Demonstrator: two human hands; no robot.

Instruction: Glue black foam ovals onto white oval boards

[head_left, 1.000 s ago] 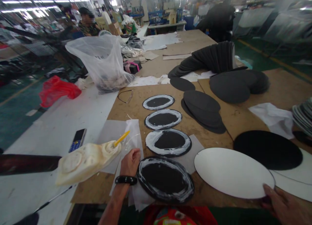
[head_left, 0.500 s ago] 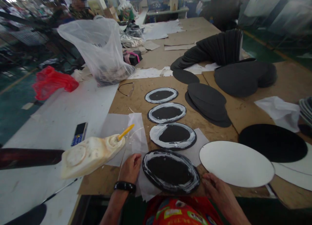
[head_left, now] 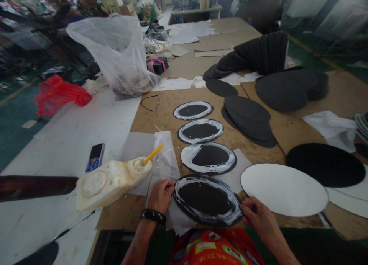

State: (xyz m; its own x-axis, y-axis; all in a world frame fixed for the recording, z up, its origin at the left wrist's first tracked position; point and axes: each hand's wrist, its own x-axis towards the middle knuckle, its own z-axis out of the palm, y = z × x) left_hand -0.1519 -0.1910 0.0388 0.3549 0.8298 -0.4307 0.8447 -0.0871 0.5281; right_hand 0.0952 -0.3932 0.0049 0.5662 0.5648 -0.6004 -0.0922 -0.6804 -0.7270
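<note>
A black oval piece with a white glue band around its rim lies on paper at the table's near edge. My left hand pinches its left edge and my right hand pinches its right edge. Three more glue-rimmed black ovals lie in a row beyond it. A plain white oval board rests just right of my right hand.
A glue-caked jug with a yellow brush handle lies left of my left hand, a phone beyond it. Stacks of black ovals and a clear plastic bag sit farther back. A person sits at the far left.
My right hand left the white oval board, crossed left and took the nearest glued oval's right edge. My left hand closed on that oval's left edge.
</note>
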